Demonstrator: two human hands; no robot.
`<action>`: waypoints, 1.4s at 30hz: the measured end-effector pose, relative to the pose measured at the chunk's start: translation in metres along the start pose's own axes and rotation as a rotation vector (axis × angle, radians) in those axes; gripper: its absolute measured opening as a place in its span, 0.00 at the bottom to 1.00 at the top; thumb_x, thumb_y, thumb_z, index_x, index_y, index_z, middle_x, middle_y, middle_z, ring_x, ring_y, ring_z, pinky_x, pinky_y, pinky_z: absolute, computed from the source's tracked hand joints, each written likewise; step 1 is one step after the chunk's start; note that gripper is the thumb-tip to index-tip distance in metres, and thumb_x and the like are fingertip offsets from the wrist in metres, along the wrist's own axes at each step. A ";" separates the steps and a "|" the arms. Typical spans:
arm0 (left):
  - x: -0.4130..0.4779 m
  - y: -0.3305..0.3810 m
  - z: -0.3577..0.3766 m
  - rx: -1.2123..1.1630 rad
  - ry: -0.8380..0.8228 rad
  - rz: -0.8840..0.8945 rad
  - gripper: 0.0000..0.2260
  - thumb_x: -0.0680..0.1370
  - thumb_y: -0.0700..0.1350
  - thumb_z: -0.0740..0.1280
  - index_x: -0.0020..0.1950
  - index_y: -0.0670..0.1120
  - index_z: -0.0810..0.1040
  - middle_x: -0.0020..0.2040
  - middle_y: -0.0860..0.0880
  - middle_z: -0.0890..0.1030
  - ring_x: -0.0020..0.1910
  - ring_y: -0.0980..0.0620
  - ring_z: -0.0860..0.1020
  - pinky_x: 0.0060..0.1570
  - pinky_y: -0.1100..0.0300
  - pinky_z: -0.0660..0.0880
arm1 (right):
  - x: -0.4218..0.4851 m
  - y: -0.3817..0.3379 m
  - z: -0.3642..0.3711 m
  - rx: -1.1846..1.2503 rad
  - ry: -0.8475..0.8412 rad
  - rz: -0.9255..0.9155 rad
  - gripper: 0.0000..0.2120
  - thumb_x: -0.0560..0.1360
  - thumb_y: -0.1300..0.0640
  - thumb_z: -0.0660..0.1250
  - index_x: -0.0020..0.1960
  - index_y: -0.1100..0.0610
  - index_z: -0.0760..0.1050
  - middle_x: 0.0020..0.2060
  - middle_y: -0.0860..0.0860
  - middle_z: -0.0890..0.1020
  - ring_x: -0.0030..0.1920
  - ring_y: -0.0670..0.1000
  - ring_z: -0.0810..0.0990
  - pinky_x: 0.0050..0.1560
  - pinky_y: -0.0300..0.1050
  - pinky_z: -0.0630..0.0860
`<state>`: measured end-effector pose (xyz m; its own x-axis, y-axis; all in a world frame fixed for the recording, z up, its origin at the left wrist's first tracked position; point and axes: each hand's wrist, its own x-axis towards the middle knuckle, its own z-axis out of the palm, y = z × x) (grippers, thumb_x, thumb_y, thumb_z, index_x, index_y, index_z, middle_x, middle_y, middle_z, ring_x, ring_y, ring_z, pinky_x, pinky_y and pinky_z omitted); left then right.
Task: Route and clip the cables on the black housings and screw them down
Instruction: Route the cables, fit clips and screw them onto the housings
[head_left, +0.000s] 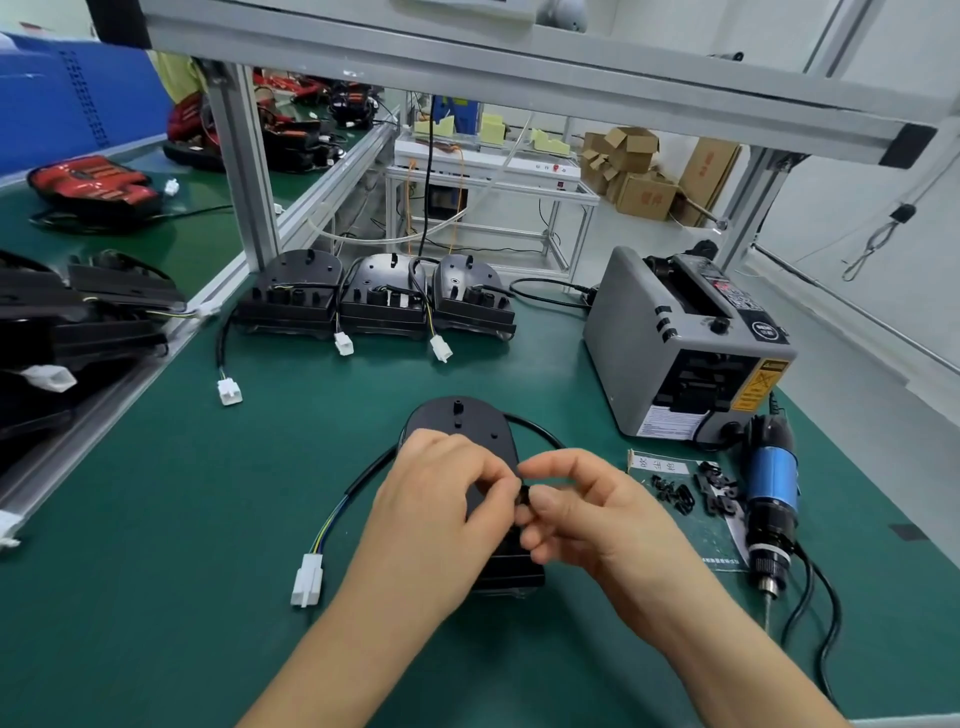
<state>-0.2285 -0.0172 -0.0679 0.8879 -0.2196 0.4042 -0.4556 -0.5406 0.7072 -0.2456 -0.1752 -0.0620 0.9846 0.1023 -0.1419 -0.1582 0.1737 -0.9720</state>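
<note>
Both hands sit right over the middle of the black housing (460, 431), so most of it is hidden. The left hand (436, 499) and right hand (597, 509) have thumb and fingertips curled in tight, pinching a tiny black clip (524, 493) between them; it's mostly covered, so I can't make out its shape.

The housing lies flat on the green mat (156, 597). Its long axis runs straight away from the person, rounded end far, blocky end near.

Its black cable (535, 428) curves round the far end and down the left side to a white plug (307, 579).

Right of the housing are loose black bits (675, 493) on a printed sheet, an electric screwdriver (772, 499) and a grey tape dispenser (675, 343). The dispenser's yellow sticker and the sheet's writing are too small to read.
</note>
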 end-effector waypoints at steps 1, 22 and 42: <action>0.000 0.000 0.001 0.005 0.021 -0.015 0.07 0.73 0.45 0.67 0.35 0.53 0.76 0.36 0.59 0.77 0.49 0.60 0.70 0.47 0.66 0.66 | -0.002 0.002 0.002 -0.112 0.017 -0.087 0.11 0.71 0.70 0.68 0.50 0.58 0.77 0.33 0.52 0.82 0.32 0.48 0.79 0.34 0.38 0.76; -0.017 -0.026 -0.024 -0.061 -0.002 -0.020 0.03 0.72 0.52 0.67 0.40 0.58 0.81 0.46 0.63 0.78 0.58 0.60 0.69 0.52 0.76 0.61 | -0.016 0.019 0.005 -0.716 0.254 -0.250 0.13 0.67 0.60 0.73 0.37 0.41 0.77 0.27 0.42 0.77 0.27 0.40 0.71 0.31 0.30 0.67; -0.026 -0.028 0.007 0.064 0.103 0.096 0.02 0.69 0.42 0.69 0.39 0.48 0.80 0.41 0.58 0.76 0.44 0.57 0.72 0.43 0.63 0.69 | -0.014 0.010 0.026 -1.202 0.333 -0.173 0.07 0.66 0.44 0.67 0.34 0.45 0.72 0.31 0.40 0.78 0.39 0.40 0.76 0.40 0.36 0.70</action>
<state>-0.2384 -0.0020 -0.1018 0.8277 -0.1902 0.5280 -0.5304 -0.5726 0.6252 -0.2632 -0.1496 -0.0650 0.9844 -0.1144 0.1340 -0.0297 -0.8575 -0.5136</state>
